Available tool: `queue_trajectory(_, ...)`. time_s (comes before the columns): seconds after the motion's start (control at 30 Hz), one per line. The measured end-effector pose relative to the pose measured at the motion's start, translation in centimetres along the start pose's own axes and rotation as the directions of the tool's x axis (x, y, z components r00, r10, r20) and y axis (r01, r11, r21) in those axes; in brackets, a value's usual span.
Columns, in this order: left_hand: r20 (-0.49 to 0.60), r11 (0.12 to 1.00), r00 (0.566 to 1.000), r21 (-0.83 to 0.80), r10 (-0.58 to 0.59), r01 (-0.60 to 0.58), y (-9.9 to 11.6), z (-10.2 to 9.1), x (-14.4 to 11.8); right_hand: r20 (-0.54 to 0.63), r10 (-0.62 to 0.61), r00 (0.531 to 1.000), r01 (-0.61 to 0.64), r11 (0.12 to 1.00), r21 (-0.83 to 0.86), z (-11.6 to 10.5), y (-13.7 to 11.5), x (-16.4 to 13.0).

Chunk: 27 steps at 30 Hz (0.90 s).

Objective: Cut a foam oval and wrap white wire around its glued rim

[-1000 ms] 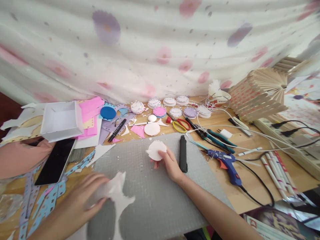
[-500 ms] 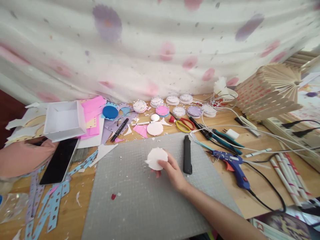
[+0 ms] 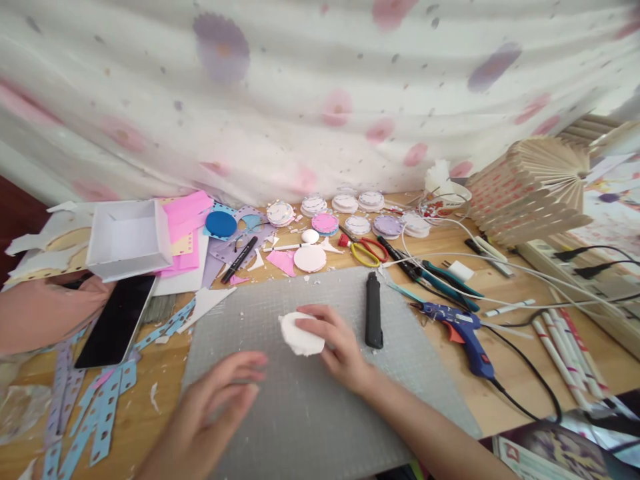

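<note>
Fingers of my right hand (image 3: 343, 343) close round a white, rough-edged disc (image 3: 301, 337), thumb below and fingers on top, held above the grey cutting mat (image 3: 280, 427). The disc is tilted and looks like foam or paper; I cannot tell which. My left hand (image 3: 220, 393) hovers over the mat's left side, fingers apart and slightly blurred, with nothing in it. A black utility knife (image 3: 373, 310) lies on the mat just right of my right hand. Beyond the mat's far edge rests another pale round disc (image 3: 309, 258).
Decorated round discs (image 3: 357, 225) line the back by the curtain. Scissors (image 3: 367, 252), pliers (image 3: 453, 287) and a blue glue gun (image 3: 463, 330) lie to the right among cables. A white box (image 3: 127, 243), a phone (image 3: 116, 321) and blue paper strips (image 3: 105, 427) are on the left.
My left hand has come into view from the lower left. My right hand has drawn the white disc slightly down and left, turning it over into a more tilted pose.
</note>
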<state>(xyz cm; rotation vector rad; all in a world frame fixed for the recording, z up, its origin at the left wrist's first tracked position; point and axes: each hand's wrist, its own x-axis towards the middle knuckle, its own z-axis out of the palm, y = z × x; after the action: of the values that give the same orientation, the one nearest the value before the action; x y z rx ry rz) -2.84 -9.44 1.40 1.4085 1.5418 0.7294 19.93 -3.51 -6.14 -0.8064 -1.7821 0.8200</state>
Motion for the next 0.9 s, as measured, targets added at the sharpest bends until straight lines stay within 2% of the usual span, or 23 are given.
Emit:
queue_trajectory(0.03, 0.164, 0.994, 0.986, -0.11, 0.016, 0.002, 0.5, 1.5, 1.0, 0.025, -0.052, 0.998, 0.055, 0.994, -0.096, 0.0, -0.1, -0.1)
queue_trajectory(0.07, 0.238, 0.979, 0.97, -0.203, 0.04, 0.009, 1.0, 2.8, 2.0, 0.051, -0.076, 0.996, 0.084, 0.98, -0.179, -0.1, -0.3, -0.3)
queue_trajectory(0.1, 0.246, 0.961, 0.968, -0.275, 0.043, 0.027, 1.4, 3.9, 3.0, 0.073, -0.078, 0.994, 0.093, 0.967, -0.238, -0.3, -0.5, -0.4)
queue_trajectory(0.13, 0.209, 0.947, 0.977, -0.319, 0.036, 0.033, 1.6, 4.7, 3.8, 0.093, -0.075, 0.993, 0.099, 0.952, -0.288, -0.6, -0.8, -0.6)
queue_trajectory(0.2, 0.153, 0.938, 0.988, -0.343, 0.008, 0.045, 1.8, 5.2, 4.9, 0.095, -0.072, 0.993, 0.103, 0.915, -0.391, -1.5, -1.3, -0.9)
queue_trajectory(0.23, 0.13, 0.945, 0.992, -0.325, -0.001, 0.044, 1.7, 5.0, 5.2, 0.053, -0.063, 0.997, 0.08, 0.887, -0.456, -2.1, -1.6, -1.1)
queue_trajectory(0.3, 0.096, 0.969, 0.995, -0.245, 0.004, 0.019, 1.1, 4.1, 5.4, -0.124, -0.002, 0.992, -0.073, 0.797, -0.6, -3.2, -1.7, -1.4)
queue_trajectory(0.37, 0.059, 0.988, 0.998, -0.154, 0.03, -0.02, 0.5, 3.1, 5.4, -0.316, 0.07, 0.946, -0.284, 0.647, -0.708, -4.2, -1.3, -1.6)
queue_trajectory(0.43, 0.026, 0.991, 0.999, -0.133, 0.031, -0.027, -0.2, 2.5, 5.4, -0.414, 0.124, 0.902, -0.417, 0.5, -0.759, -4.8, -0.5, -1.9)
queue_trajectory(0.47, 0.011, 0.987, 1.0, -0.159, 0.013, -0.011, -0.4, 2.4, 5.5, -0.441, 0.161, 0.883, -0.462, 0.457, -0.76, -5.0, -0.1, -2.0)
queue_trajectory(0.53, 0.013, 0.965, 0.999, -0.259, -0.045, 0.047, -0.7, 2.4, 5.7, -0.463, 0.274, 0.843, -0.537, 0.449, -0.714, -5.3, 0.7, -2.4)
queue_trajectory(0.67, 0.123, 0.928, 0.988, -0.349, -0.093, 0.131, -0.6, 2.9, 6.4, -0.425, 0.515, 0.745, -0.668, 0.566, -0.484, -6.4, 0.7, -2.5)
queue_trajectory(0.77, 0.129, 0.949, 0.987, -0.29, -0.09, 0.125, -0.2, 3.5, 7.0, -0.299, 0.63, 0.717, -0.697, 0.661, -0.278, -7.1, -0.6, -1.5)
queue_trajectory(0.8, 0.119, 0.957, 0.989, -0.266, -0.087, 0.116, 0.0, 3.7, 7.2, -0.228, 0.672, 0.704, -0.707, 0.692, -0.143, -7.2, -1.1, -1.0)
queue_trajectory(0.87, 0.094, 0.971, 0.993, -0.223, -0.066, 0.086, 0.2, 4.1, 7.7, -0.101, 0.717, 0.69, -0.703, 0.697, 0.141, -6.9, -2.0, 0.2)
queue_trajectory(0.9, 0.083, 0.976, 0.995, -0.208, -0.048, 0.065, 0.3, 4.2, 7.9, -0.057, 0.715, 0.697, -0.687, 0.688, 0.232, -6.6, -2.3, 0.9)
